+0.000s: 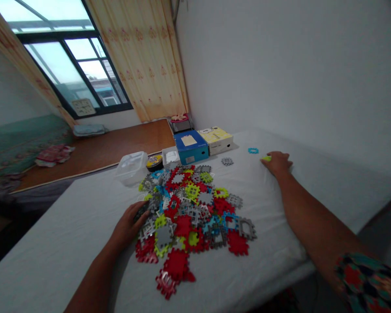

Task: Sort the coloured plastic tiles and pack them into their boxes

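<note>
A heap of toothed plastic building pieces in red, grey, yellow-green, blue and white is spread over the white cloth. At its left edge my left hand is closed, fingers and thumb around a dark grey building piece. My right hand reaches far out to the right, near the wall, its fingers closed on a yellow-green building piece at the cloth. To the left of that hand lies a blue frame-shaped piece. A separate grey piece rests between it and the heap.
Behind the heap stand a clear plastic container, a round black-and-yellow tin, a small white box, a blue box and a yellow-and-white box. A white wall borders the table's far right side.
</note>
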Motion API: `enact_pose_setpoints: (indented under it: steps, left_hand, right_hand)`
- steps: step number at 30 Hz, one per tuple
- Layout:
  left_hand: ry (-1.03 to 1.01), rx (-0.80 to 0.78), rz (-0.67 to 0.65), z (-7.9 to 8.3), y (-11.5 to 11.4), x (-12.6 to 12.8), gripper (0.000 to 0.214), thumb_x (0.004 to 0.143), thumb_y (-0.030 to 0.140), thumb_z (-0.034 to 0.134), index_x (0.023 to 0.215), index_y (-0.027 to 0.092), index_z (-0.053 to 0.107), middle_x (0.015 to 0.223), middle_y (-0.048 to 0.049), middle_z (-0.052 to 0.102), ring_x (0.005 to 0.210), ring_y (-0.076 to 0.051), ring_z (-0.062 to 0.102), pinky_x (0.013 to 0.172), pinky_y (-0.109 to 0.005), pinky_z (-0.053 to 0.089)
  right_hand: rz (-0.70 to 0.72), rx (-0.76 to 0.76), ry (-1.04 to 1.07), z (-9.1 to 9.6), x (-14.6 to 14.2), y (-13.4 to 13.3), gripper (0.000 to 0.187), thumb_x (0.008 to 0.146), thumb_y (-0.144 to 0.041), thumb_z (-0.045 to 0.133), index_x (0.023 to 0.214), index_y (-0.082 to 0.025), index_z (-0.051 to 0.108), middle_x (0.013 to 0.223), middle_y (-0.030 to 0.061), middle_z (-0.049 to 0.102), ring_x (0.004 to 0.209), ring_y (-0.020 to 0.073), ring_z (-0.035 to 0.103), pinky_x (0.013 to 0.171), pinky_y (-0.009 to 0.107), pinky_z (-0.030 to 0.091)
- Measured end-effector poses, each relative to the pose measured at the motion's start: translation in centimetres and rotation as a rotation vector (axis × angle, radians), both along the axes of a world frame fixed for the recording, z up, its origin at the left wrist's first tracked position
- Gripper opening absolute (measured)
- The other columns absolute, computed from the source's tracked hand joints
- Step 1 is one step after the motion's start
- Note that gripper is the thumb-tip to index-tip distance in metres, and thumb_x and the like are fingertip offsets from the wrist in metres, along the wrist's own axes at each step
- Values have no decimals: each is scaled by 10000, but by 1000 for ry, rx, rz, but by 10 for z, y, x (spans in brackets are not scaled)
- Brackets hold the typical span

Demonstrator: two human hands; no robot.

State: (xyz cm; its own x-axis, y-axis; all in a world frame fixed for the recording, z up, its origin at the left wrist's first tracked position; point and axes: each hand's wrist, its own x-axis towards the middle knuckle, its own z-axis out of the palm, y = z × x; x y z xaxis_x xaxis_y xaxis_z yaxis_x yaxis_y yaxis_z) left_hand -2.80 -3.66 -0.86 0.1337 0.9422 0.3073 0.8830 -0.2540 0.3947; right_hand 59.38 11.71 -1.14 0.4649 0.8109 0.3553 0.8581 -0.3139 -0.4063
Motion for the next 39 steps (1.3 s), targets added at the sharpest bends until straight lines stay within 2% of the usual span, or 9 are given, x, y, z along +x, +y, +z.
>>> enact_pose_setpoints:
  steps: [3, 7, 10, 15, 19, 22, 27, 36, 39]
  left_hand:
    - [-4, -6, 3, 2, -1, 2, 585, 866, 626, 473, 1247, 205, 611, 1262, -110, 633, 1171, -269, 601, 1044, -432, 465]
    - [-4, -16, 7, 4, -3, 4, 587, 870, 628, 469, 1254, 206, 607, 1276, -108, 625, 1176, -268, 598, 1048, -434, 462]
    - [-8, -20, 12, 3, -3, 3, 608, 867, 644, 460, 1258, 203, 607, 1275, -112, 622, 1178, -269, 598, 1050, -433, 460]
    - [-11, -27, 8, 1, -2, 1, 607, 869, 635, 472, 1260, 191, 608, 1274, -118, 622, 1183, -269, 594, 1050, -424, 459]
    - [-13, -26, -3, 3, -3, 2, 610, 870, 632, 470, 1260, 184, 607, 1275, -125, 621, 1182, -272, 594, 1054, -431, 455]
    - [-13, -20, 2, 5, -3, 4, 615, 864, 638, 466, 1254, 185, 614, 1267, -123, 630, 1170, -275, 603, 1046, -439, 462]
    - [-37, -16, 12, 5, -2, 5, 622, 839, 654, 487, 1231, 193, 634, 1253, -118, 643, 1163, -278, 610, 1046, -441, 463]
    - [-300, 80, 215, 8, -1, -9, 614, 847, 676, 422, 1134, 199, 682, 1287, -105, 632, 1225, -274, 567, 1066, -443, 444]
    - [-369, 81, 288, 7, -2, -15, 586, 862, 637, 417, 1130, 189, 684, 1279, -100, 644, 1213, -266, 575, 1052, -427, 458]
  right_hand:
    - [427, 38, 91, 13, -40, -2, 425, 841, -483, 583, 1149, -204, 670, 1256, 138, 626, 1162, 330, 528, 941, 492, 441]
    - [1230, -346, 346, 23, -103, -17, 513, 758, -553, 682, 1121, -189, 692, 1093, 78, 710, 989, 235, 646, 909, 361, 487]
    - [1431, -459, 320, 25, -133, -32, 620, 673, -546, 770, 1175, -196, 667, 1155, 69, 690, 1043, 229, 627, 929, 339, 475]
    - [1474, -443, 194, 31, -141, -45, 623, 698, -530, 760, 1212, -197, 645, 1181, 80, 665, 1065, 222, 602, 946, 332, 458]
    - [1472, -495, 318, 32, -126, -38, 539, 786, -512, 677, 1199, -169, 640, 1146, 88, 678, 1017, 201, 628, 909, 323, 485]
    - [1312, -412, 351, 26, -111, -26, 525, 805, -530, 635, 1176, -160, 651, 1118, 95, 689, 985, 213, 639, 878, 340, 503]
    - [1002, -256, 188, 12, -94, -9, 627, 651, -454, 783, 1199, -177, 655, 1154, 115, 683, 1015, 273, 637, 917, 384, 491]
    - [1031, -226, 108, 11, -91, -8, 560, 659, -434, 776, 1167, -216, 691, 1144, 91, 699, 1011, 276, 645, 925, 390, 493]
    - [944, -145, 55, 12, -87, -3, 477, 694, -410, 751, 1134, -233, 704, 1140, 81, 697, 1009, 265, 638, 930, 389, 483]
